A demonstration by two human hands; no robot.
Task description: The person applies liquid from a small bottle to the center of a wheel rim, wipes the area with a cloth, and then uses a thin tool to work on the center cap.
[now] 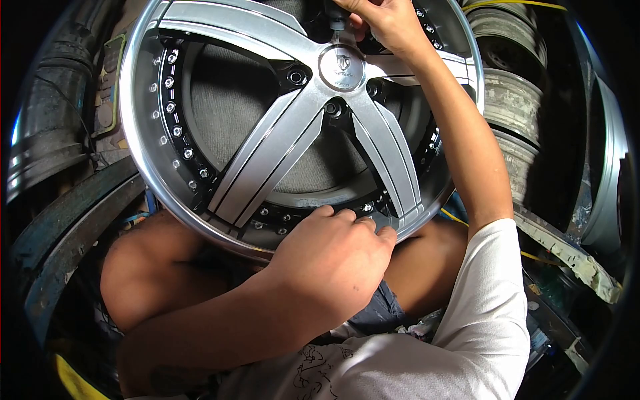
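Note:
A large alloy wheel with silver spokes, a polished lip and several small bolts leans over my lap, its face toward me. My left hand lies over the bottom of the rim, fingers curled onto its inner edge. At the top, my right hand is closed around the dark handle of what looks like a screwdriver. Its tip points down at the upper edge of the round centre cap, which bears an emblem. The upper end of the handle is cut off by the frame.
Several worn bare wheel rims are stacked to the right. On the left stand dark cylindrical metal parts and a curved metal bar. A metal rail with peeling paint runs along the lower right. A yellow cord crosses the top right.

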